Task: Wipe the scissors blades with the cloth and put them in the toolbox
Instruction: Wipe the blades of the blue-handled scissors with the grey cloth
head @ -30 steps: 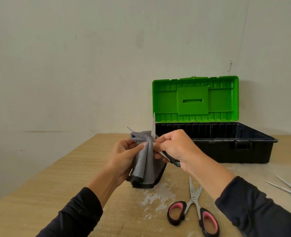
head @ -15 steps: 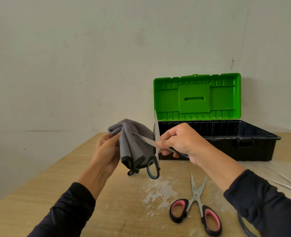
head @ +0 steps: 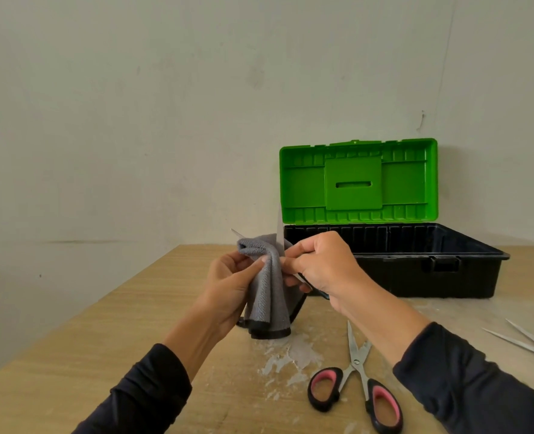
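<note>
A pair of scissors (head: pixel 279 233) is held up over the tabletop (head: pixel 109 333), blades spread wide so each edge can be reached on its own. One blade points straight up in front of the toolbox, the other slants out to the left, its tip poking past the grey cloth (head: pixel 267 286). The cloth is draped over that slanted blade and pinched around it by the left hand (head: pixel 228 283), thumb pressed against the fabric, a grip that looks meant to drag the cloth along the steel. The scissors are steadied near the pivot by the right hand (head: pixel 319 270), its fingers curled tight round them; the handles are mostly hidden behind cloth and hand. The toolbox (head: pixel 441 267) stands just behind, green lid (head: pixel 358 180) propped open, ready to receive the tool, so the wiping step appears to be under way and the stowing not yet done. A second pair, pink-handled scissors (head: pixel 356 389), lies on the tabletop near the right forearm, among white smears (head: pixel 290 358).
</note>
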{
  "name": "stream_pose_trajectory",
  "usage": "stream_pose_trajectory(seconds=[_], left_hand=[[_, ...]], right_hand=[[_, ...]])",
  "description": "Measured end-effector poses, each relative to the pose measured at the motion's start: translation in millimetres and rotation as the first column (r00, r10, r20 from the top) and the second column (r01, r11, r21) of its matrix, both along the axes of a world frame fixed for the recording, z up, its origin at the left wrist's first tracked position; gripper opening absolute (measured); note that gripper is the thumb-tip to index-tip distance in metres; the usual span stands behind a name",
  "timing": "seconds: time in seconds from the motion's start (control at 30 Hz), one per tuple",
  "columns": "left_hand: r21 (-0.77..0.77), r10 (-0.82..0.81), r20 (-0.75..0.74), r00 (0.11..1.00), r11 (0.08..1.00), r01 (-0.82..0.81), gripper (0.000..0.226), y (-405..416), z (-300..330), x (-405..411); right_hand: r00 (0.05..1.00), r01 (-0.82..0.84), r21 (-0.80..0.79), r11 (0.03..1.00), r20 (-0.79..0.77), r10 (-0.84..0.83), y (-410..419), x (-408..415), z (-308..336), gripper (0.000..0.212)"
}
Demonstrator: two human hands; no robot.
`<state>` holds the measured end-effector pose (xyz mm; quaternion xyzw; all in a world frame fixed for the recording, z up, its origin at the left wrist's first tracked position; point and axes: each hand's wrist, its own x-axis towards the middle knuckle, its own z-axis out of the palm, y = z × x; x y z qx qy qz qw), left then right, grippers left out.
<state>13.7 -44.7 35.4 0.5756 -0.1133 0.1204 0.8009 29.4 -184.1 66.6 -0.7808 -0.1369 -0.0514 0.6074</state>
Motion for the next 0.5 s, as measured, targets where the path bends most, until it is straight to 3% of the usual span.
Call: stream_pose_trajectory(seconds=[0.23,0.5], left_hand=[[0.089,0.093,0.026,0.995,0.991,-0.095,0.019,2,1,2],[-0.036,0.071,-0.038,0.997,0.997,-0.072,0.025,13,4,0]], right_hand=[[0.999,-0.030,-0.032,0.999,0.039,0.031,-5,-2,7,0.010],[0.999,-0.028,-0.060,0.998,0.036,0.030,-11,-2,10,0.009]])
